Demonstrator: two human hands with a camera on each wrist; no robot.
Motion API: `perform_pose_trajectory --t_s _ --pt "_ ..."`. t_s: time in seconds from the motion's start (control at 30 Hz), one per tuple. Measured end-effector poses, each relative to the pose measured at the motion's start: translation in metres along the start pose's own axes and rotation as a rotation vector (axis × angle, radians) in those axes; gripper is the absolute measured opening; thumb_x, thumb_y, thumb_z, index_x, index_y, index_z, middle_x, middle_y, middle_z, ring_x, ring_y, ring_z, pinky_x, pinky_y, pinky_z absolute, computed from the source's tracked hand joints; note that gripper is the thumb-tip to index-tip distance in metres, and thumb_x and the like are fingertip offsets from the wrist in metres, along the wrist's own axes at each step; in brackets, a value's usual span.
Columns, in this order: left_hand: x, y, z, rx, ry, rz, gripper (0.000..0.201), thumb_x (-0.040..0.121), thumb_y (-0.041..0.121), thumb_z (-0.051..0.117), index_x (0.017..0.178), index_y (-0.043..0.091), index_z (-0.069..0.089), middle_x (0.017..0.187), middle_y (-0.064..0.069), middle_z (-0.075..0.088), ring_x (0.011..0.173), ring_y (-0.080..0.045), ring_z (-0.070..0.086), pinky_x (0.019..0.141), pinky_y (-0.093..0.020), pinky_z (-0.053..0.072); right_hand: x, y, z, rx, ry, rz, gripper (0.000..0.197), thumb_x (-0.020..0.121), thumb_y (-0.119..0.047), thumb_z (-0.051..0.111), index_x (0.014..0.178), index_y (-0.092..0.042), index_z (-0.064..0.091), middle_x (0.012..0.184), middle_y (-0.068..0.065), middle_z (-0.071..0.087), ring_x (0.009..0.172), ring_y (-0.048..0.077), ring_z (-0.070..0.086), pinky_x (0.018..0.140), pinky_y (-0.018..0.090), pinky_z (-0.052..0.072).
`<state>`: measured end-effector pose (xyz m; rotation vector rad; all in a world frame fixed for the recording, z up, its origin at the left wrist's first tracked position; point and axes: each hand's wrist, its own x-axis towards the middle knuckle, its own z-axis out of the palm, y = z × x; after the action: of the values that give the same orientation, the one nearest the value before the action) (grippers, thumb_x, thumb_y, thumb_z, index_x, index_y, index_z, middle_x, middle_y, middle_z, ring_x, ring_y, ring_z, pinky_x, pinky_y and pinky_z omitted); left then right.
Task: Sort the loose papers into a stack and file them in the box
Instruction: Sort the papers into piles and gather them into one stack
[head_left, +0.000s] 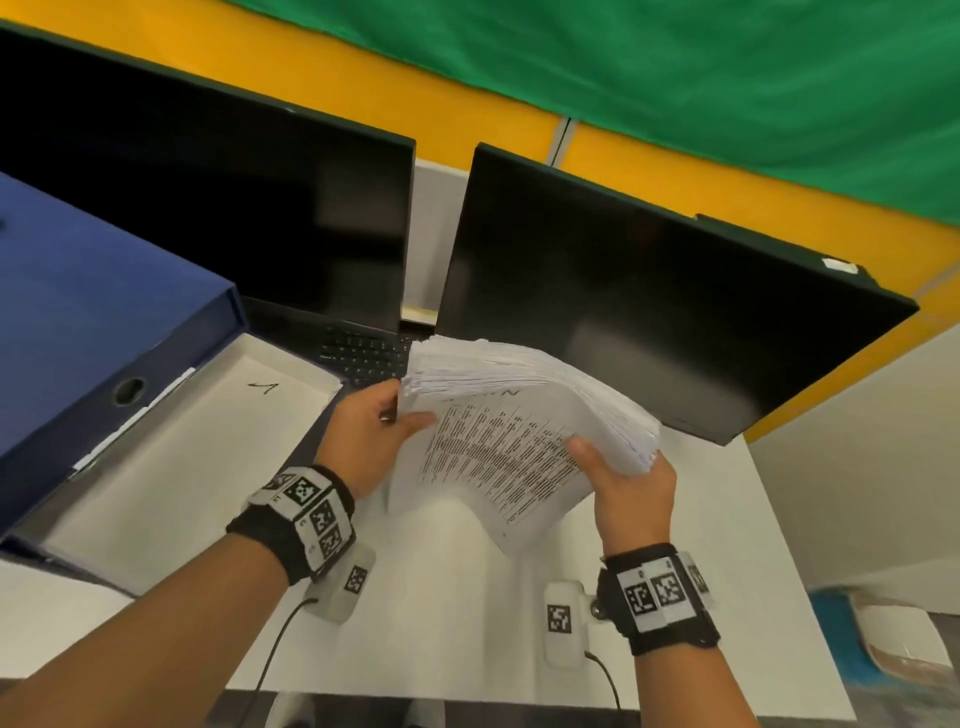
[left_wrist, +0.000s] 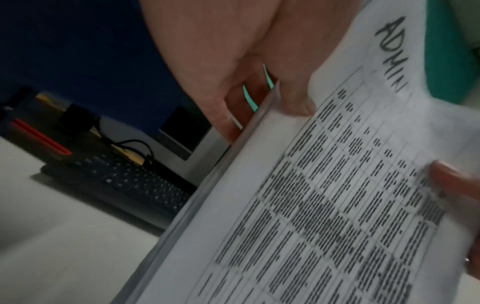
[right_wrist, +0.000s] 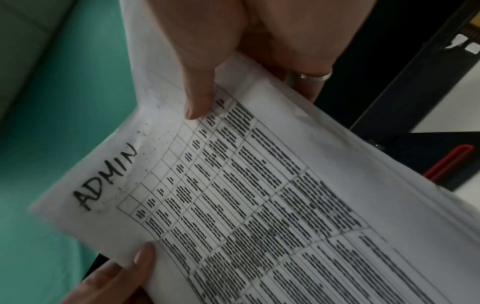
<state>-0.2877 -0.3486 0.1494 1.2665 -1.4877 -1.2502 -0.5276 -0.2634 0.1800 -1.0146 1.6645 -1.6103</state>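
Paper stack (head_left: 524, 415) held between hands above desk: left hand (head_left: 371, 431) and right hand (head_left: 631, 486) both pinching edges.

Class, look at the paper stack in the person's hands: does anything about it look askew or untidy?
Yes. The paper stack, held between left hand and right hand, sags in the middle and its far edges fan out unevenly, so the sheets are not squared.
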Motion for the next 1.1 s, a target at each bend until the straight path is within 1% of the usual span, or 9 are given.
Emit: perform_pose_trajectory --t_s 0.2,0.37,0.5,0.67,0.77,0.87,0.93,1.03,1.1 --pt "0.002 0.034 -0.007 -0.072 0.071 0.160 0.022 0.085 0.017 0.070 0.102 0.031 0.069 0.096 0.015 0.074 0.092 -0.001 0.070 0.076 -0.024 0.060 0.005 -0.015 0.001 -0.007 0.020 -0.097 0.019 0.081 -0.010 0.076 0.095 -0.022 0.069 0.081 -0.015 0.072 0.079 0.002 0.069 0.062 0.015 0.054" --pt "-0.002 0.040 -0.009 -0.058 0.088 0.144 0.017 0.088 0.022 0.065 0.104 0.028 0.068 0.098 0.013 0.073 0.092 -0.002 0.070 0.078 -0.031 0.061 0.001 -0.021 0.005 -0.023 0.035 -0.126 0.010 0.086 -0.016 0.071 0.093 -0.022 0.067 0.079 -0.014 0.069 0.077 0.001 0.068 0.061 0.016 0.054" --pt "-0.010 0.057 0.001 -0.171 0.044 0.193 0.040 0.093 0.033 0.055 0.132 0.026 0.051 0.111 0.011 0.065 0.100 -0.005 0.066 0.074 -0.019 0.056 -0.002 -0.029 0.012 0.043 0.091 -0.204 0.027 0.087 -0.011 0.070 0.111 -0.019 0.060 0.097 -0.011 0.071 0.093 0.012 0.070 0.074 0.030 0.061" --pt "-0.011 0.067 0.013 -0.252 0.185 0.208 0.029 0.102 0.009 0.042 0.124 0.012 0.060 0.115 0.001 0.067 0.098 -0.006 0.066 0.069 -0.012 0.052 0.000 -0.031 0.022 0.025 0.195 -0.205 0.022 0.094 -0.007 0.059 0.097 -0.028 0.066 0.097 -0.001 0.073 0.093 0.022 0.070 0.080 0.054 0.058" --pt "-0.009 0.064 0.011 -0.315 0.194 0.185 0.035 0.102 0.008 0.036 0.130 0.021 0.054 0.128 0.002 0.061 0.107 0.001 0.062 0.076 -0.010 0.050 0.001 -0.032 0.024 0.079 0.193 -0.211 0.034 0.095 -0.008 0.057 0.104 -0.042 0.060 0.102 -0.003 0.074 0.100 0.024 0.070 0.091 0.056 0.054" --pt "-0.013 0.064 0.008 -0.426 0.140 0.128 0.040 0.103 0.036 0.033 0.142 0.034 0.041 0.134 0.025 0.053 0.116 0.015 0.052 0.087 -0.007 0.044 -0.002 -0.025 0.022 0.096 0.126 -0.168 0.056 0.086 -0.005 0.070 0.123 -0.040 0.047 0.102 -0.016 0.070 0.102 0.015 0.068 0.089 0.043 0.058" --pt "-0.021 0.068 0.008 -0.428 0.046 0.110 0.039 0.095 0.063 0.034 0.129 0.048 0.046 0.120 0.034 0.060 0.115 0.010 0.056 0.087 -0.012 0.048 -0.005 -0.014 0.019 0.083 0.094 -0.125 0.074 0.074 -0.003 0.081 0.127 -0.042 0.045 0.108 -0.012 0.063 0.103 0.014 0.066 0.083 0.036 0.060" --pt "-0.027 0.061 0.005 -0.550 -0.057 0.056 0.067 0.070 0.086 0.041 0.127 0.052 0.047 0.119 0.026 0.066 0.127 -0.017 0.054 0.092 -0.031 0.050 -0.008 -0.004 0.021 0.067 0.059 -0.068 0.078 0.065 -0.007 0.087 0.123 -0.042 0.049 0.116 -0.008 0.059 0.104 0.011 0.064 0.075 0.025 0.059" --pt "-0.025 0.055 0.002 -0.516 -0.136 0.052 0.089 0.064 0.092 0.042 0.141 0.047 0.038 0.136 0.021 0.057 0.133 -0.015 0.049 0.104 -0.042 0.043 -0.009 -0.002 0.021 0.068 0.048 -0.055 0.073 0.060 -0.015 0.087 0.123 -0.032 0.054 0.112 -0.008 0.063 0.101 0.008 0.066 0.071 0.021 0.058"
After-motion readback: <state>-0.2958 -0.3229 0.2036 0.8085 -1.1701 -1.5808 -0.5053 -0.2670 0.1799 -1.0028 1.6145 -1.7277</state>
